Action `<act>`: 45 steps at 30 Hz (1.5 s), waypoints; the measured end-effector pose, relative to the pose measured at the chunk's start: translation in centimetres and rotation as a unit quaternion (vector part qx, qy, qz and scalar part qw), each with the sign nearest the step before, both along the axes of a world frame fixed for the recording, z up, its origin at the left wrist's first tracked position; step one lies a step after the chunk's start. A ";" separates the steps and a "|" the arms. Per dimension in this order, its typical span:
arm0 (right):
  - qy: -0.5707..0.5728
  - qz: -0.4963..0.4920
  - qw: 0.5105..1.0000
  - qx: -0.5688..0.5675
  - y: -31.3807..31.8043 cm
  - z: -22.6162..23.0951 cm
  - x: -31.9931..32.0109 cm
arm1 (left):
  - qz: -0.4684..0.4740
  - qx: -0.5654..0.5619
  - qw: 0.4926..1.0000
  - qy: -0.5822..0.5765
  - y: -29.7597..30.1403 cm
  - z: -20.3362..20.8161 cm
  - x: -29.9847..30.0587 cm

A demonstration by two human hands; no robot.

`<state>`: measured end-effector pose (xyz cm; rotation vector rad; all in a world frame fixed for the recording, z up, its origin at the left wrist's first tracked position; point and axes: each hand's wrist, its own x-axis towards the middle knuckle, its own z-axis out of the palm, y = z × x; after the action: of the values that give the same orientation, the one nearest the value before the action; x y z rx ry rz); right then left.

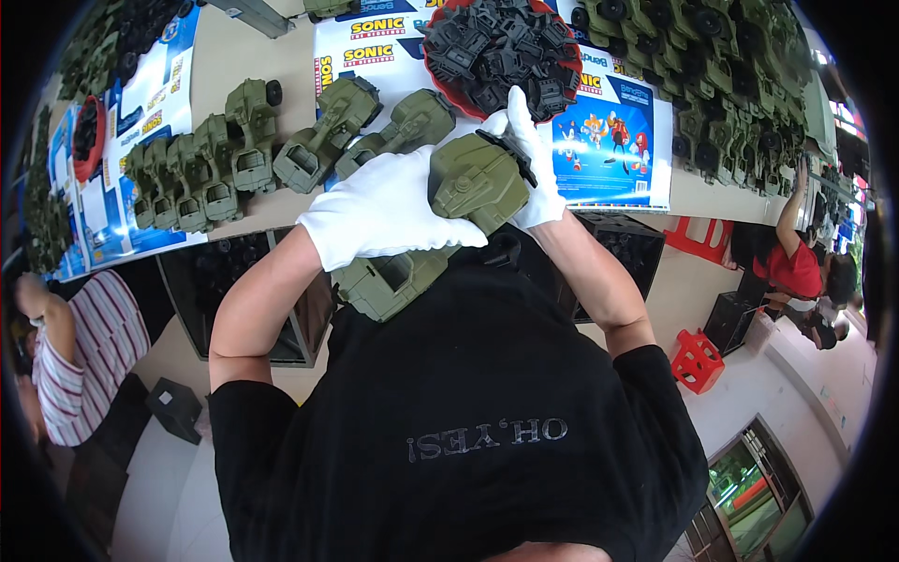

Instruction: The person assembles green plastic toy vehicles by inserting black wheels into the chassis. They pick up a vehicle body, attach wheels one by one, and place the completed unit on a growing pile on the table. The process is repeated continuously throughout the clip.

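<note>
My left hand (pixel 384 211), in a white glove, is wrapped round the middle of an olive-green toy military truck (pixel 479 183). The truck is held up in front of my chest, its open bed end sticking out below the hand. My right hand (pixel 534 169), also gloved in white, is closed at the truck's far right end. Between its fingers and the truck sits a small black plastic part (pixel 506 153), partly hidden. Just beyond the hands stands a red bowl (pixel 429 70) heaped with black plastic parts (pixel 496 47).
Several green toy trucks (pixel 251 136) stand in a row at the left of the table. More trucks (pixel 702 56) crowd the far right. Printed blue-and-white sheets (pixel 613 192) cover parts of the tabletop. Dark crates (pixel 187 300) sit below its edge. Other people (pixel 94 347) are at both sides.
</note>
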<state>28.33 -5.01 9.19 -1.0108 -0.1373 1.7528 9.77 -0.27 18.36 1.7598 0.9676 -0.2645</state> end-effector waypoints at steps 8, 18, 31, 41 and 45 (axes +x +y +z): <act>-0.175 0.023 0.982 0.064 -0.1 0.5 0.7 | -0.007 0.014 0.998 0.058 -0.3 0.7 0.7; -0.216 0.065 0.974 0.033 -0.1 1.3 1.3 | -0.019 0.001 0.998 0.062 0.0 1.0 0.9; -0.143 0.060 0.988 -0.002 0.1 1.4 1.4 | -0.023 0.025 0.997 0.074 0.2 0.7 1.1; -0.203 0.042 0.976 -0.066 0.6 0.1 0.8 | -0.009 0.005 0.999 0.042 0.0 -0.2 0.6; -0.218 0.039 0.971 -0.089 0.9 0.2 0.5 | -0.017 0.004 0.999 0.048 0.1 0.2 0.7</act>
<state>28.86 -4.12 9.42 -1.5334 -0.3044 1.6094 10.46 -0.17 18.57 1.7862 1.0078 -0.3696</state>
